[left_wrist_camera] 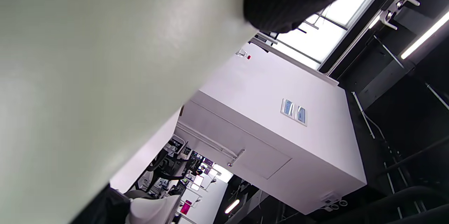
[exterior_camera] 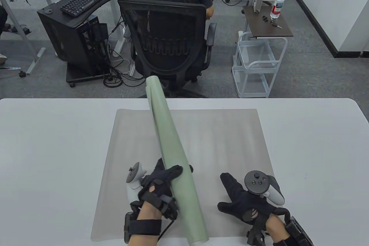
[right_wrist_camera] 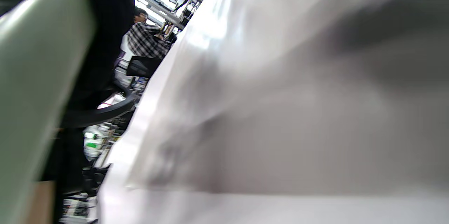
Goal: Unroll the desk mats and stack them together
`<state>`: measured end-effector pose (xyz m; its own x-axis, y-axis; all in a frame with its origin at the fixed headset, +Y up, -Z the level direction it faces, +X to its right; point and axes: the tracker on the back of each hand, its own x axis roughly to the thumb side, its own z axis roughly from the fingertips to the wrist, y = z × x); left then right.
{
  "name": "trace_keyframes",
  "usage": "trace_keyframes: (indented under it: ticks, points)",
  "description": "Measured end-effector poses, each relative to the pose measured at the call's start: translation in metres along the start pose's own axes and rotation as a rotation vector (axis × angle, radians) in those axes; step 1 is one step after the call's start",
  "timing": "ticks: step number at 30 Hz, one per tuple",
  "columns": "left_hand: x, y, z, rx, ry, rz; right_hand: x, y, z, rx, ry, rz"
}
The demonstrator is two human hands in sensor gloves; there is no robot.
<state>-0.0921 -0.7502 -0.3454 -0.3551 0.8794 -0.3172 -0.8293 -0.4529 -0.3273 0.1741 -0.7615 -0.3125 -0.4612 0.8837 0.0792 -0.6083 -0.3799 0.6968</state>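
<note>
Rolled green mat (exterior_camera: 173,153) clasped in left grip (exterior_camera: 157,188), right grip (exterior_camera: 245,197) spread flat on grey mat (exterior_camera: 225,136)

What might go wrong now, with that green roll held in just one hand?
The long rolled pale-green desk mat is gripped by the left hand alone near one end; its far end juts past the white table edge and may sag or slip. Unrolled askew, it would misalign with the flat grey mat under the right hand.
</note>
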Motion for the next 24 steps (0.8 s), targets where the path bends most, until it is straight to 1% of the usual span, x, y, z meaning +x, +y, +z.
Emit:
trace_keyframes:
  ticks: [3, 4, 5, 6, 7, 9, 10, 11, 12, 13, 14, 15, 16, 17, 18, 19, 20, 21, 22, 23, 24]
  points:
    - [-0.015, -0.027, -0.018, -0.022, -0.002, -0.095, 0.001, 0.007, -0.002, 0.092, -0.025, -0.16]
    - [-0.019, -0.033, -0.022, -0.047, -0.005, -0.107, 0.001, 0.009, -0.003, 0.101, -0.022, -0.199]
    - [-0.022, -0.037, -0.025, -0.071, -0.011, -0.103, 0.0, 0.008, -0.004, 0.084, -0.006, -0.218]
    - [-0.023, -0.039, -0.029, -0.088, -0.014, -0.106, -0.003, 0.007, -0.003, 0.037, 0.017, -0.24]
    - [-0.022, -0.039, -0.032, -0.11, -0.006, -0.144, -0.005, 0.005, -0.003, 0.017, 0.013, -0.264]
    - [-0.02, -0.038, -0.032, -0.122, -0.029, -0.192, -0.01, 0.003, -0.004, 0.049, -0.014, -0.348]
    - [-0.018, -0.037, -0.032, -0.107, -0.035, -0.216, -0.012, 0.001, -0.005, 0.056, -0.037, -0.409]
    - [-0.013, -0.035, -0.028, -0.063, -0.031, -0.263, -0.013, -0.002, -0.005, 0.036, -0.058, -0.493]
    - [-0.008, -0.034, -0.025, -0.013, -0.034, -0.316, -0.013, -0.004, -0.005, 0.021, -0.063, -0.529]
    - [0.002, -0.032, -0.018, 0.088, -0.059, -0.448, -0.014, -0.007, -0.004, 0.029, -0.057, -0.55]
    - [0.011, -0.032, -0.011, 0.177, -0.081, -0.586, -0.014, -0.008, -0.003, 0.021, -0.055, -0.544]
    - [0.018, -0.035, -0.006, 0.223, -0.109, -0.687, -0.013, -0.008, -0.001, -0.009, -0.04, -0.51]
    - [0.029, -0.045, 0.002, 0.269, -0.164, -0.827, -0.012, -0.009, 0.001, -0.069, -0.012, -0.436]
    - [0.035, -0.053, 0.005, 0.273, -0.198, -0.911, -0.009, -0.01, 0.002, -0.104, 0.001, -0.396]
    - [0.039, -0.064, 0.006, 0.24, -0.211, -0.984, -0.006, -0.01, 0.004, -0.134, 0.007, -0.349]
    - [0.038, -0.073, 0.003, 0.203, -0.169, -1.037, -0.003, -0.01, 0.006, -0.151, 0.0, -0.335]
    - [0.032, -0.078, -0.002, 0.175, -0.091, -1.061, 0.003, -0.008, 0.009, -0.171, -0.007, -0.303]
    - [0.018, -0.081, -0.01, 0.094, 0.003, -1.02, 0.01, -0.006, 0.012, -0.202, -0.007, -0.231]
    - [0.012, -0.08, -0.014, 0.071, 0.041, -0.976, 0.015, -0.004, 0.014, -0.226, -0.004, -0.169]
    - [0.0, -0.077, -0.02, 0.032, 0.067, -0.902, 0.021, -0.001, 0.017, -0.261, -0.002, -0.067]
    - [-0.011, -0.072, -0.025, -0.034, 0.079, -0.764, 0.028, 0.004, 0.02, -0.308, 0.005, 0.051]
